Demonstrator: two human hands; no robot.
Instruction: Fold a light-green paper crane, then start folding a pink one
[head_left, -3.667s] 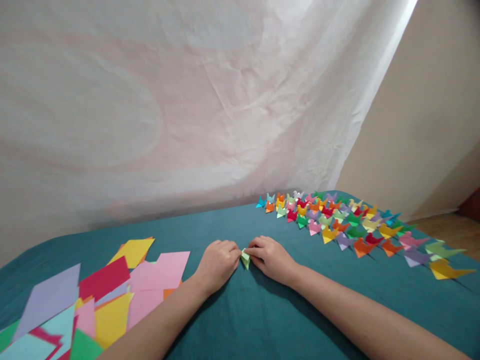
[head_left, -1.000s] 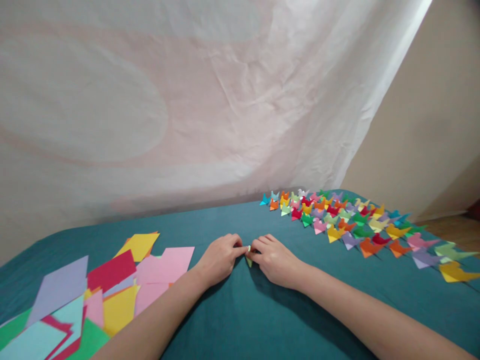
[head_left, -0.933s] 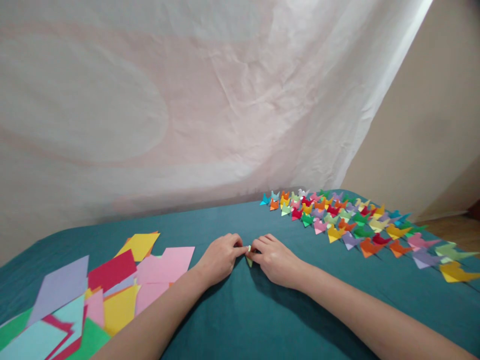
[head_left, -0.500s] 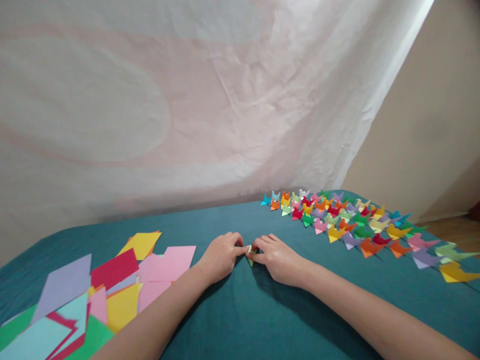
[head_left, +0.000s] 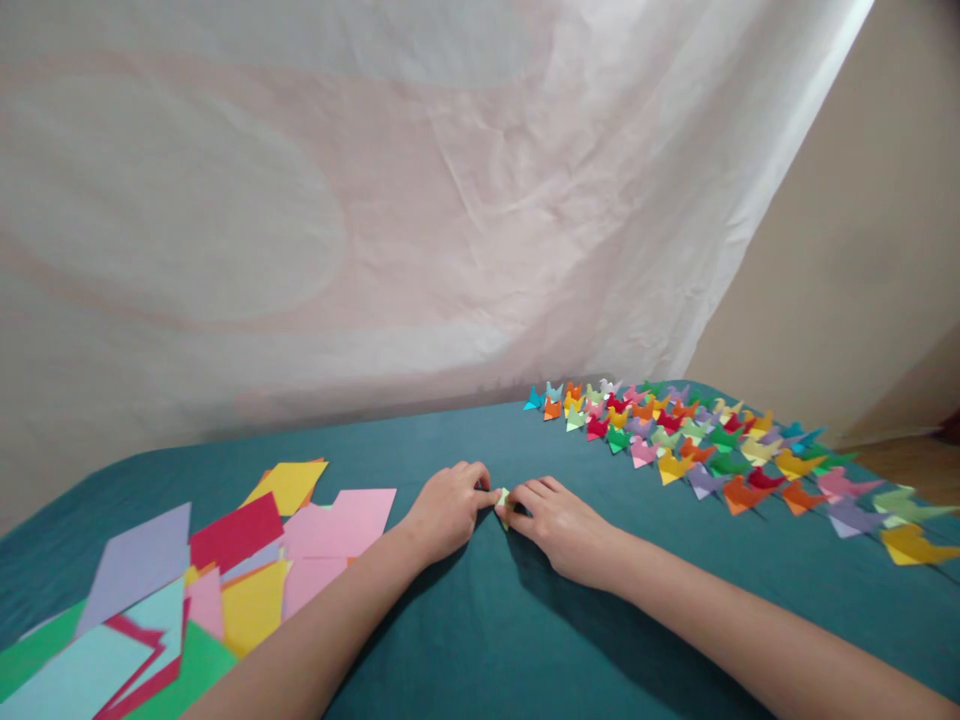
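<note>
A small pale yellow-green piece of folded paper (head_left: 505, 508) is between my two hands, just above or on the teal cloth. My left hand (head_left: 454, 508) pinches its left side with thumb and forefinger. From the right, my right hand (head_left: 553, 525) has its fingers closed on the same paper. Fingers cover much of the paper, so its exact folded shape is hard to make out.
Loose coloured paper sheets (head_left: 236, 532) lie overlapping at the left on the teal cloth (head_left: 442, 650). Rows of small folded paper birds (head_left: 697, 452) stand at the right. Behind the table hangs a pale pink and white curtain (head_left: 375, 220).
The fingers of my right hand have shifted slightly on the folded paper, showing a little more of it. Both hands stay in nearly the same place. The view has moved slightly.
</note>
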